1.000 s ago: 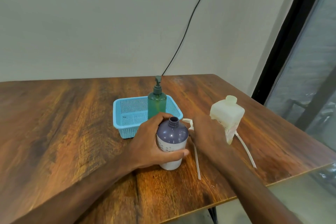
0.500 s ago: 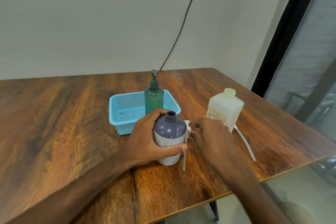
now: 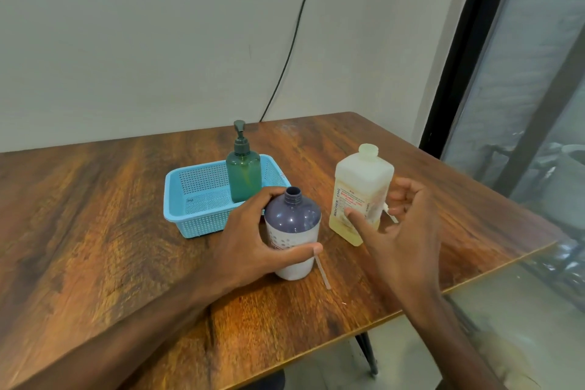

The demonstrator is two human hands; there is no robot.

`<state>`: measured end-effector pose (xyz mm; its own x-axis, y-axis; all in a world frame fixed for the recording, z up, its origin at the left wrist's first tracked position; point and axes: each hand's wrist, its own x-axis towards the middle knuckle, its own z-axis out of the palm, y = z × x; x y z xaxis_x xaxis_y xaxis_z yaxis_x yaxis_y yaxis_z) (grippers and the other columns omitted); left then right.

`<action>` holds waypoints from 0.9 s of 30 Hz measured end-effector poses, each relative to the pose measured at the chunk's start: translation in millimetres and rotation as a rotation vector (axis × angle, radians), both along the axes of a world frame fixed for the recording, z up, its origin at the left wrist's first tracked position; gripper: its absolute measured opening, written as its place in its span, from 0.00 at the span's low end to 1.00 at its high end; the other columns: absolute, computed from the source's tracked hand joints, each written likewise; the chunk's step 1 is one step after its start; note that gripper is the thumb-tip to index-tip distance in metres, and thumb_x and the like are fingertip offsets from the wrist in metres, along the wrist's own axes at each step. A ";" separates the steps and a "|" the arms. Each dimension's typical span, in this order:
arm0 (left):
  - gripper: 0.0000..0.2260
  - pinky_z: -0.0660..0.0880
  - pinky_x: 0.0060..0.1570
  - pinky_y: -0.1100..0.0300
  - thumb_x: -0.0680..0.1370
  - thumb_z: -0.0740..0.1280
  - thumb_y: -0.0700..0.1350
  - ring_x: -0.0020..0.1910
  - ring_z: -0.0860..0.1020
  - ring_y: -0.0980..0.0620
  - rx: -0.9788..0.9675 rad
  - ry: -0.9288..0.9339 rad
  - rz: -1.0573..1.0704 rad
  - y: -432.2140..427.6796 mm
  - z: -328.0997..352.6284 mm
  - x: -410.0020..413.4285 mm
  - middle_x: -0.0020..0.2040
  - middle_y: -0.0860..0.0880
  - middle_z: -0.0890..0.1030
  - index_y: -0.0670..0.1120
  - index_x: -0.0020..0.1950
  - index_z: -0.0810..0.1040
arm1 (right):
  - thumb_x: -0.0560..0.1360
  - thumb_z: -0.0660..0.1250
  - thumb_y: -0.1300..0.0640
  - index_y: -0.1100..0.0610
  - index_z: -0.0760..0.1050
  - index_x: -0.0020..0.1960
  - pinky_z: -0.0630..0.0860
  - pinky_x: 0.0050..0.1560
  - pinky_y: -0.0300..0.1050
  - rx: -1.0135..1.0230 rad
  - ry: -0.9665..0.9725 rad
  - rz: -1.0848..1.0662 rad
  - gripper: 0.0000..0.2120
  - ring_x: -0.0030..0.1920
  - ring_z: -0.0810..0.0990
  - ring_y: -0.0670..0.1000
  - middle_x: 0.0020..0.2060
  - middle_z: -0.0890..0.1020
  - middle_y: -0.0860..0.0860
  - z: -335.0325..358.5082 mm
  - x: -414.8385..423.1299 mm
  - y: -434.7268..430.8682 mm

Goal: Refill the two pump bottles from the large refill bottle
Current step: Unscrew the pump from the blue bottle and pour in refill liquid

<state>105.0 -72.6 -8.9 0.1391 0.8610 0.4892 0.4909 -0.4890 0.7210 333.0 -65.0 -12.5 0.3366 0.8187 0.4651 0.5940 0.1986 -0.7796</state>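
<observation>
— Counted, big to small?

— One table. One basket, just past the fingers of left hand. Three bottles: refill bottle, beside wide-spread right hand; purple bottle, gripped by left hand; green pump bottle, in basket.

Soft, even daylight fills the scene, brightest at the tall glass pane on the right; shadows under the pale blue perforated plastic basket are faint; white highlights dot the purple-domed white plastic bottle; the glossy brown wooden table carries a dull sheen at its far corner; the right hand is motion-blurred; the black window frame leans with wide-angle distortion.
</observation>
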 end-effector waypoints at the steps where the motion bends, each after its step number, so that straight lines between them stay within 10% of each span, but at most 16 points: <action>1: 0.34 0.80 0.53 0.64 0.62 0.84 0.61 0.57 0.81 0.61 -0.010 0.001 -0.006 1.7 0.8 2.2 0.57 0.63 0.81 0.58 0.64 0.76 | 0.63 0.82 0.41 0.49 0.65 0.70 0.82 0.54 0.49 -0.008 -0.001 0.008 0.42 0.60 0.76 0.45 0.64 0.75 0.46 -1.9 -0.5 4.4; 19: 0.31 0.70 0.51 0.80 0.62 0.82 0.61 0.59 0.74 0.75 -0.027 -0.006 0.019 -2.9 -2.2 9.8 0.56 0.81 0.74 0.67 0.60 0.71 | 0.67 0.80 0.43 0.45 0.75 0.66 0.81 0.46 0.37 0.037 -0.069 0.292 0.30 0.57 0.81 0.42 0.59 0.82 0.41 1.4 9.1 13.7; 27: 0.34 0.73 0.54 0.75 0.61 0.81 0.65 0.60 0.77 0.67 0.012 -0.027 0.032 -6.9 -4.5 -0.1 0.59 0.71 0.78 0.63 0.64 0.75 | 0.68 0.81 0.54 0.43 0.73 0.62 0.71 0.45 0.21 0.168 -0.176 0.355 0.27 0.54 0.78 0.31 0.51 0.78 0.33 18.4 16.4 0.0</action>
<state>104.9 -79.5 -13.5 0.0979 0.8591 0.5024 0.4868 -0.4816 0.7287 349.4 -65.1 6.0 -0.0492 0.7775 0.6270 0.5869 0.5305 -0.6117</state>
